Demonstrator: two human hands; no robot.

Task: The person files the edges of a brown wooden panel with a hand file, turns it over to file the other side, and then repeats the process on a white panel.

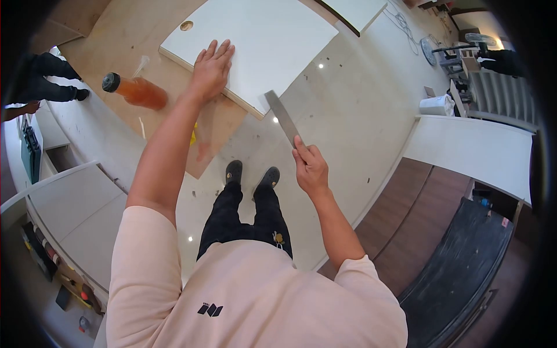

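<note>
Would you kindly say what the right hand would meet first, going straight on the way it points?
The right hand, led by its flat tool, would probably meet the white board first; the tool's tip overlaps it in view, but depth is unclear, so it might pass above.

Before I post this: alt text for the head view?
Right hand holds a flat metal tool near the corner of a white panel; left hand rests on the panel. An orange bottle is on a brown board to the left.

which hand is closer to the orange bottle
Left: the left hand is just right of the bottle, flat on the white panel. The right hand is farther right, holding the flat metal bar.
</note>
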